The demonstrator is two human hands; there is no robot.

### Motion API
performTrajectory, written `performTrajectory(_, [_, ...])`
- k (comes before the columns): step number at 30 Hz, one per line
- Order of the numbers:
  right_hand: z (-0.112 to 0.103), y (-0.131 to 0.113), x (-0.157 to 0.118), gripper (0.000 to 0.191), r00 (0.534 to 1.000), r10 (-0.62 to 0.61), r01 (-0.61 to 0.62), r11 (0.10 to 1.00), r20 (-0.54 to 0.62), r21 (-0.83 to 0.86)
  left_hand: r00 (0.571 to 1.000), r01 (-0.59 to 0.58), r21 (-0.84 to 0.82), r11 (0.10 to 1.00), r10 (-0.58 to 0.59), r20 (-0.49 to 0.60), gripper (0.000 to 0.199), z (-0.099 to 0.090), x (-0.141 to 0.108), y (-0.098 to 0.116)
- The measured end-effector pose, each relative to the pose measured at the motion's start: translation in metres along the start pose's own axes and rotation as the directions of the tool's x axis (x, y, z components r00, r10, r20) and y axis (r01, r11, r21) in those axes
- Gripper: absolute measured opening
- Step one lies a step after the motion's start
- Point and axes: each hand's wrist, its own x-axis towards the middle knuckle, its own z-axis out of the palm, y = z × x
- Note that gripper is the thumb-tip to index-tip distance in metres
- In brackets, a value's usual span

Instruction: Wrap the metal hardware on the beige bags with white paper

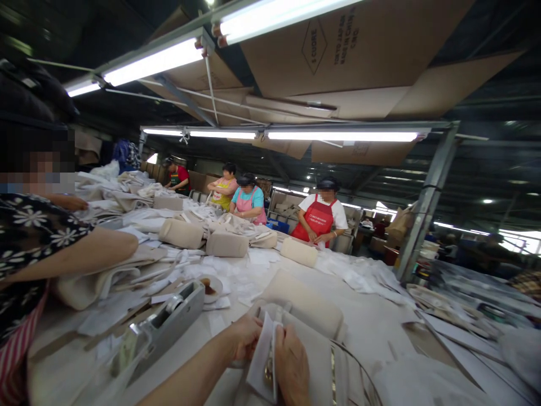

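A white folded sheet [261, 361] stands between my two hands at the bottom centre. My left hand [245, 338] is closed on its left side, fingertips near the top edge. On the other side, my right hand [291, 361] has its fingers wrapped against the sheet. A small shiny gold-coloured piece [269, 366] shows inside the fold. Beneath and to the right lies a beige bag [316, 352] with a metallic strip. Just behind it rests a rounded beige piece [304, 301].
A grey tape dispenser [169, 324] stands left of my forearm. Beige bags [227, 244] and white paper [355, 273] cover much of the table. A person's bare arm [97, 251] reaches in from the left. Several people stand across the table. A metal post [429, 203] rises at right.
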Motion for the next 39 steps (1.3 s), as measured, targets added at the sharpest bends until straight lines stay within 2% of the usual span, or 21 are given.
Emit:
performTrajectory(3, [0.003,0.0,-0.001,0.026,1.0,-0.005,0.006,0.999,0.018,-0.038,0.992,-0.004,0.058,0.998,0.011,-0.126,0.034,0.006,0.004,-0.004])
performTrajectory(7, [-0.002,-0.004,-0.004,0.026,0.999,0.022,-0.019,0.997,0.036,-0.075,0.983,0.026,0.09,0.996,-0.01,-0.181,0.029,0.01,-0.002,-0.005])
performTrajectory(11, [-0.011,-0.009,-0.005,0.025,0.997,0.053,-0.051,0.998,0.052,-0.045,0.98,0.054,0.047,0.997,-0.043,-0.195,0.025,0.017,-0.005,-0.008])
performTrajectory(15, [-0.013,-0.009,-0.005,0.027,0.997,0.052,-0.052,0.999,0.047,-0.002,0.982,0.078,-0.021,0.997,-0.08,-0.171,0.031,0.024,-0.004,-0.012])
performTrajectory(20, [-0.013,-0.008,-0.006,0.027,0.996,0.053,-0.048,0.996,0.069,-0.08,0.976,0.078,-0.034,0.996,-0.084,-0.201,0.027,0.027,0.002,-0.013])
performTrajectory(26, [-0.018,-0.011,-0.01,0.034,0.999,0.048,-0.045,0.994,0.023,-0.095,0.968,0.098,-0.046,0.994,-0.106,-0.229,0.017,0.036,0.012,-0.012])
performTrajectory(29, [-0.023,-0.005,-0.007,0.037,1.0,0.016,-0.017,0.999,0.019,0.034,0.967,0.093,-0.062,0.994,-0.105,-0.232,0.018,0.04,0.009,-0.008])
performTrajectory(32, [-0.036,0.009,-0.007,0.035,0.991,-0.077,0.036,0.942,0.108,0.334,0.972,0.08,-0.079,0.994,-0.095,-0.215,0.017,0.041,0.003,-0.003])
performTrajectory(34, [-0.044,0.017,-0.012,0.038,0.972,-0.098,-0.021,0.868,0.212,0.495,0.975,0.075,-0.092,0.993,-0.092,-0.203,0.019,0.042,0.0,-0.001])
performTrajectory(37, [-0.047,0.021,-0.027,0.057,0.924,-0.022,-0.204,0.817,0.382,0.539,0.974,0.076,-0.115,0.99,-0.099,-0.204,0.021,0.044,-0.001,-0.001])
performTrajectory(39, [-0.04,0.017,-0.037,0.062,0.929,0.001,-0.206,0.832,0.371,0.516,0.97,0.079,-0.122,0.989,-0.104,-0.218,0.024,0.046,-0.001,-0.002])
